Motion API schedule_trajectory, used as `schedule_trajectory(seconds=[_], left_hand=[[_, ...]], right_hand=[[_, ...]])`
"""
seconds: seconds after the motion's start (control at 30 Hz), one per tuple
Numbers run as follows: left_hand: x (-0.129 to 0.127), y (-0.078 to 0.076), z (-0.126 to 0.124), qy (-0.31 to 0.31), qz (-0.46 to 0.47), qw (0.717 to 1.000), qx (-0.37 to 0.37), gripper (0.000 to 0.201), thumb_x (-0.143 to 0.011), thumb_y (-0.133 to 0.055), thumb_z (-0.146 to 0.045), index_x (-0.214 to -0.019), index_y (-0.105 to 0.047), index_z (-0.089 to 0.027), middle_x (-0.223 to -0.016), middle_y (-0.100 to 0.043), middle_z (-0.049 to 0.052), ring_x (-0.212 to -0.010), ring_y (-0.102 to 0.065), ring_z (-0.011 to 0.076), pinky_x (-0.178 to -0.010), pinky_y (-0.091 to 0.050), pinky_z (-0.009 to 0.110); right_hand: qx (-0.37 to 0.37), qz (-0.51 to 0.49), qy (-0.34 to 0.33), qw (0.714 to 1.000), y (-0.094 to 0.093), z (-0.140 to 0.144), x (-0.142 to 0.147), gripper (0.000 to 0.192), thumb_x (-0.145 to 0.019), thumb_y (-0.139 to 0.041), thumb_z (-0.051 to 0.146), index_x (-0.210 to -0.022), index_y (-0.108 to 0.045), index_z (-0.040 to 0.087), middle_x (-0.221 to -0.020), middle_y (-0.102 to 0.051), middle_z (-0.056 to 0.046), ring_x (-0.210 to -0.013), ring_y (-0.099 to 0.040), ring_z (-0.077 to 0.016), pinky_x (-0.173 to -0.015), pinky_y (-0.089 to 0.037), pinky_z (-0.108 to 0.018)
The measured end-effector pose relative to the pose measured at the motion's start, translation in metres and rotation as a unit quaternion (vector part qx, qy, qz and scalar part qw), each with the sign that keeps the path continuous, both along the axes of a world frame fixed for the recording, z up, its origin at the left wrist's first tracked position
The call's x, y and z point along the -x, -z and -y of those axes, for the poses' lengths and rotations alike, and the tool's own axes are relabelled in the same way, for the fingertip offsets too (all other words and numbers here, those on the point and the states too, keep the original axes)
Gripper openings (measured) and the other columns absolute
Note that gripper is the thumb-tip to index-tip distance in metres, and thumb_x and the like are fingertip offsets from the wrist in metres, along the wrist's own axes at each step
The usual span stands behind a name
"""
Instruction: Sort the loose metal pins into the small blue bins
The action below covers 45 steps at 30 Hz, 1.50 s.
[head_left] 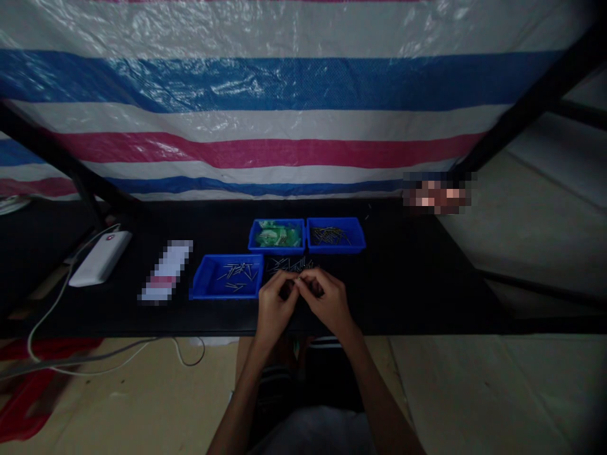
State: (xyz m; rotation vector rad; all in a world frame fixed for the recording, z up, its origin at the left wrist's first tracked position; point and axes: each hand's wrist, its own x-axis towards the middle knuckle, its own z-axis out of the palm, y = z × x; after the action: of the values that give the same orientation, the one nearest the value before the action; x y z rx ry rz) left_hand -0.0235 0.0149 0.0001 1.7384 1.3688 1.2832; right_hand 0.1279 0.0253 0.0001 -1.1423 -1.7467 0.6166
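Note:
My left hand (275, 303) and my right hand (327, 300) meet fingertip to fingertip above the front part of the black table (417, 278). Between the fingertips sits a small thin metal pin (298, 280), pinched from both sides. Just behind the hands lies a loose pile of metal pins (290, 263) on the table. To the left of my left hand stands a blue tray with a few pins (228, 277). Further back are a blue tray with green parts (277, 236) and a blue tray with dark pins (336, 235).
A white power bank (101, 258) with a white cable (47, 316) lies at the left of the table, with a blurred white packet (165, 272) beside it. A striped plastic sheet (284, 101) hangs behind. Black frame bars slant at both sides.

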Motion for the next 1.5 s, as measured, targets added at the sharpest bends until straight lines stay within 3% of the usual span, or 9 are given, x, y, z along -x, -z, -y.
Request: schedule_trajectory(seconds=[1.5], left_hand=[[-0.0006,0.0006,-0.0007,-0.002,0.006,1.0,0.0,0.013,-0.094,-0.061,-0.015,-0.097,-0.073,-0.02,-0.087,-0.071,0.002,-0.079,-0.066,0.0171,-0.072,-0.049,0.026]], right_hand=[[-0.017,0.006,0.012,1.0,-0.0001,0.0003,-0.0009,0.008,-0.097,-0.065,0.028,-0.095,-0.07,0.023,-0.074,-0.066,0.001,-0.064,-0.058,-0.0136,-0.063,-0.047,-0.027]])
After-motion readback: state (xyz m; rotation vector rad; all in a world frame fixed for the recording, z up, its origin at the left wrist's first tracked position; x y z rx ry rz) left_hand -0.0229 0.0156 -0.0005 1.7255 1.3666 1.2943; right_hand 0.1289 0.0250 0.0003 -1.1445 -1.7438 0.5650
